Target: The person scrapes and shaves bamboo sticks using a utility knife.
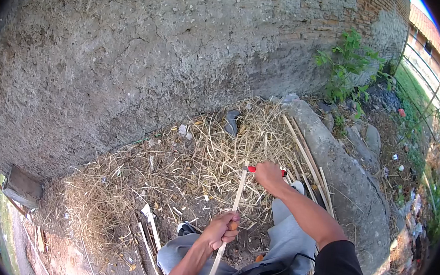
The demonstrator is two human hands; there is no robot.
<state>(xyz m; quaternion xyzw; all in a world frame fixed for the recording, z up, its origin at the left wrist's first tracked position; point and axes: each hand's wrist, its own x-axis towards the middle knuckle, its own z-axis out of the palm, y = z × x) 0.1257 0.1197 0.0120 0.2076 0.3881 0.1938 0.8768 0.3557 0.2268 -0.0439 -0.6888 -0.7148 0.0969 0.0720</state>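
Black-sleeved right arm (308,209) slants forward, right grip (268,174) clamped on red-handled tool (252,169), left grip (220,230) wrapped round pale strip (238,192).

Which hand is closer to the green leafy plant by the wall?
Right. The right hand grips the red tool, below and left of the plant; the left hand holds the pale strip, lower and farther off.

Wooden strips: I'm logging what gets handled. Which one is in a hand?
The strip gripped by the left hand, its far end at the red tool; the other strips lie unheld to either side.
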